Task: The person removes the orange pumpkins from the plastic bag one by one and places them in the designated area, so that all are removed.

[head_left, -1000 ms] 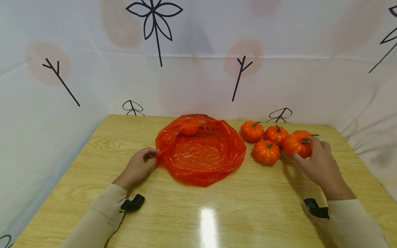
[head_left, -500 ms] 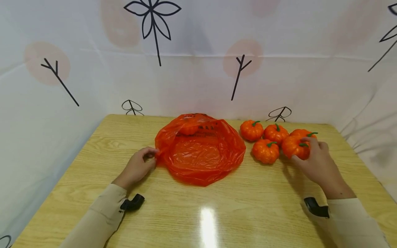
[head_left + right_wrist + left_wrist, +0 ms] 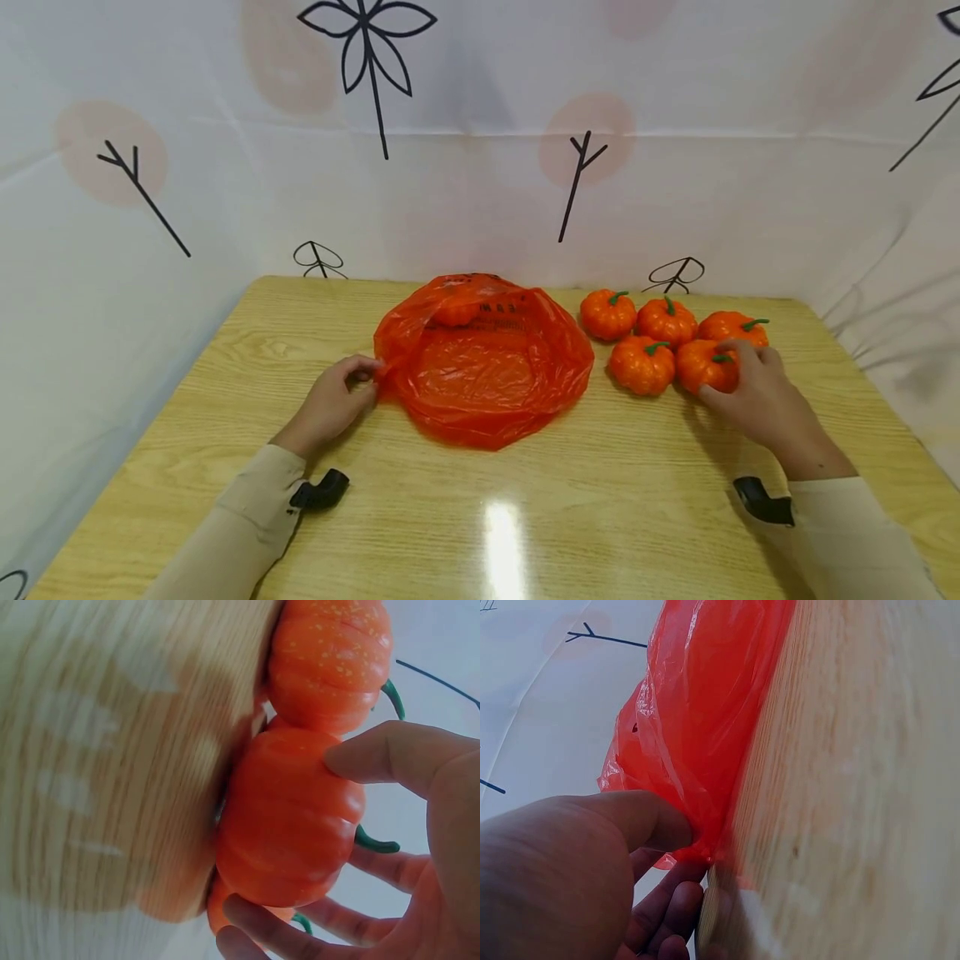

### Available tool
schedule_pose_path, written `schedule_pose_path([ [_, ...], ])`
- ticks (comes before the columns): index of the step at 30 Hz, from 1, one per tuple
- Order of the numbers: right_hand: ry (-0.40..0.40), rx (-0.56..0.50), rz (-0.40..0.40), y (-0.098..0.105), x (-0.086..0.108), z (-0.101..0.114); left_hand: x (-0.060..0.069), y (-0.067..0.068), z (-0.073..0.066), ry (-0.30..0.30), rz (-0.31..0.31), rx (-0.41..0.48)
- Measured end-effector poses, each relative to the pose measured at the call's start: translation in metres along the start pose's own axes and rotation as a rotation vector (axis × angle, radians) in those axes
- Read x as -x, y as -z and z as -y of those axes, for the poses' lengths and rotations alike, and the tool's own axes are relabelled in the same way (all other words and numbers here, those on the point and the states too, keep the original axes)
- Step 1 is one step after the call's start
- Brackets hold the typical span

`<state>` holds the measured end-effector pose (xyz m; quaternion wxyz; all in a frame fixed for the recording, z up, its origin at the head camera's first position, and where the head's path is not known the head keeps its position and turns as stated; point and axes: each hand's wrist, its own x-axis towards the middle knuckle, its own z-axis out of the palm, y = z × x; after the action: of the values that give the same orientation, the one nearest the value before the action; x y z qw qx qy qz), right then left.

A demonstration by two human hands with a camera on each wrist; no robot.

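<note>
My left hand (image 3: 333, 402) pinches the left edge of a red plastic bag (image 3: 480, 427) between thumb and fingers; the left wrist view shows this grip on the bag (image 3: 705, 697) closely. One pumpkin (image 3: 455, 312) lies inside at the back of the bag, seen through the film. At the right, my right hand (image 3: 767, 410) holds a small orange pumpkin (image 3: 699, 367) with a green stem, low at the table. In the right wrist view the thumb lies on one side of this pumpkin (image 3: 289, 817) and the fingers curl round the other.
Beside the held pumpkin are a front-left pumpkin (image 3: 641, 367), a back-left pumpkin (image 3: 606, 317), a middle pumpkin (image 3: 666, 323) and a back-right pumpkin (image 3: 731, 327). All stand on a wooden table (image 3: 405, 517), with a patterned white cloth (image 3: 480, 200) behind.
My right hand has moved the held pumpkin slightly left and nearer to me, so more of the back-right pumpkin shows. The left hand and the bag stay where they were.
</note>
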<state>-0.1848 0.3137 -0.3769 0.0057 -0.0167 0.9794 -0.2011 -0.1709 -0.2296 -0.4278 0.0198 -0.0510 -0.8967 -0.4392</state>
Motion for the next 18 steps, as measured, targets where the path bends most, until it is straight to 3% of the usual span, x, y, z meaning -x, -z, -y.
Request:
schedule_pose_path([
  [18, 0.016, 0.038, 0.025, 0.003, 0.0016, 0.0022, 0.0023, 0.0029, -0.0039, 0.021, 0.009, -0.001],
])
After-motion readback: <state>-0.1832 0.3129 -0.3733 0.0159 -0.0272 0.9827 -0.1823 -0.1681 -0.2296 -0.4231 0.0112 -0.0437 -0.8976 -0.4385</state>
